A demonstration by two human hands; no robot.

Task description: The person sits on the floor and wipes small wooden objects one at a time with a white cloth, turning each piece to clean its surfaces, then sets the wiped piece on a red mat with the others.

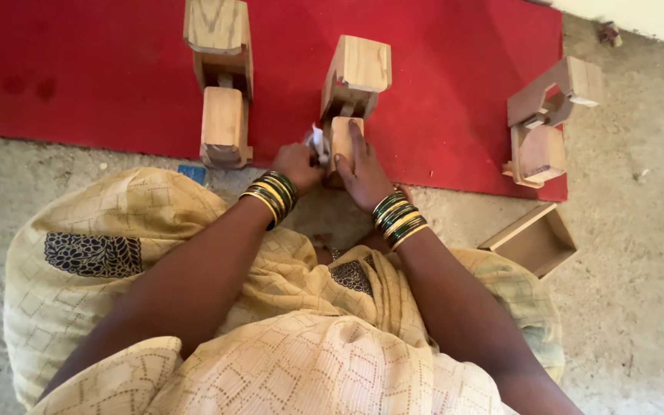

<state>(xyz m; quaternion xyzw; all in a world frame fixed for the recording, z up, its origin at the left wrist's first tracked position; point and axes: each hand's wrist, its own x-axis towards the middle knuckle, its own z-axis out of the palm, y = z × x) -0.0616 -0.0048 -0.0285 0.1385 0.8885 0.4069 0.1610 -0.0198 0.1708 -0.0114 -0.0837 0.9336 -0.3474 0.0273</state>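
nearest the camera: a cream patterned garment over the lap, both forearms extended past stacked bangles. the right hand lies flat against the lower block of the middle wooden piece, fingers extended along its face, gripping lightly. the left hand is closed around a small white scrap, apparently cloth or paper, pressed to the same block. the piece stands at the near edge of the red mat. for clean work, brace the block firmly with the right hand and keep strokes short and even. similar pieces stand left and right; an open wooden box rests on the concrete floor.
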